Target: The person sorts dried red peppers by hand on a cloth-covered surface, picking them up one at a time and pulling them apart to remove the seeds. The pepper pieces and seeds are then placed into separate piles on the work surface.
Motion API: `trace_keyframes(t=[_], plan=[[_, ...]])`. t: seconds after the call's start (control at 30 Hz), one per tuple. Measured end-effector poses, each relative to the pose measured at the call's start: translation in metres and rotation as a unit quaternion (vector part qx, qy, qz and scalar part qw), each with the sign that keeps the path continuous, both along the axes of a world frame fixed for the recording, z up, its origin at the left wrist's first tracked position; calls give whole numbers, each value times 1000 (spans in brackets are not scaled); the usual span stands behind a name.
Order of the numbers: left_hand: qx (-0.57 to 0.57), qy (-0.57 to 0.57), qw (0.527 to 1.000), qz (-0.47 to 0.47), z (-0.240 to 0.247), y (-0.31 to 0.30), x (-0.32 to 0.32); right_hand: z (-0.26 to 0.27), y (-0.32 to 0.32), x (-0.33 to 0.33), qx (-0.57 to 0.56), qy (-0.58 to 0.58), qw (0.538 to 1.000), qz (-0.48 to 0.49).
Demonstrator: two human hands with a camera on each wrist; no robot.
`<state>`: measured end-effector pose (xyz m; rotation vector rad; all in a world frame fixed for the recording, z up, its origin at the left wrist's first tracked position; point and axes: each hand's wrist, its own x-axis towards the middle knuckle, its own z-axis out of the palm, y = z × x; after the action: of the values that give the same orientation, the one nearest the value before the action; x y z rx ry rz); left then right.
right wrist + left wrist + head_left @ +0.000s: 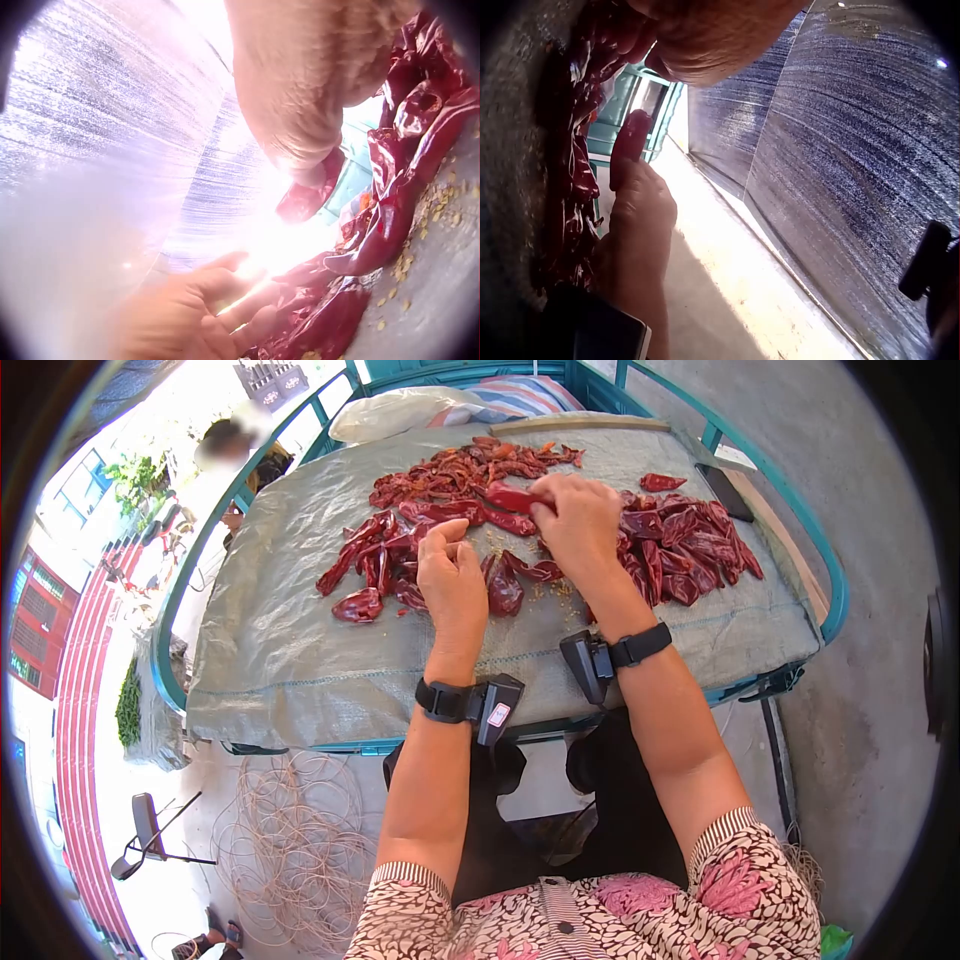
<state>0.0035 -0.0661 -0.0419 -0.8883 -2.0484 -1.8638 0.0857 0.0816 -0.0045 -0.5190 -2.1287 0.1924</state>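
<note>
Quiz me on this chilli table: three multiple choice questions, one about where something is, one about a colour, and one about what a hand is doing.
1. Where do the dried chillies lie?
A. on the woven sack
B. on the concrete floor
C. in a bucket

2. What colour is the table frame?
A. yellow
B. teal
C. white

3. What is the right hand doing?
A. lying flat and empty
B. gripping a knife
C. pinching a single chilli

Answers:
1 A, the piles are spread over the sack that covers the table.
2 B, the rails round the table edge are teal.
3 C, its fingers are curled round one red chilli.
</note>
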Motion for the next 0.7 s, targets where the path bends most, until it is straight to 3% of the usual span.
trace_keyframes(t=[0.07, 0.17, 0.37, 0.7], plan=[[5, -6, 1000, 0, 0, 0, 1, -1, 4, 3, 0, 8, 997, -72], [16, -24, 1000, 2, 2, 0, 2, 0, 3, 1, 26, 74, 992, -95], [50, -59, 997, 25, 5, -1, 4, -4, -2, -11, 27, 45, 999, 3], [70, -81, 994, 14, -2, 3, 3, -9, 17, -69, 18, -237, 971, -16]])
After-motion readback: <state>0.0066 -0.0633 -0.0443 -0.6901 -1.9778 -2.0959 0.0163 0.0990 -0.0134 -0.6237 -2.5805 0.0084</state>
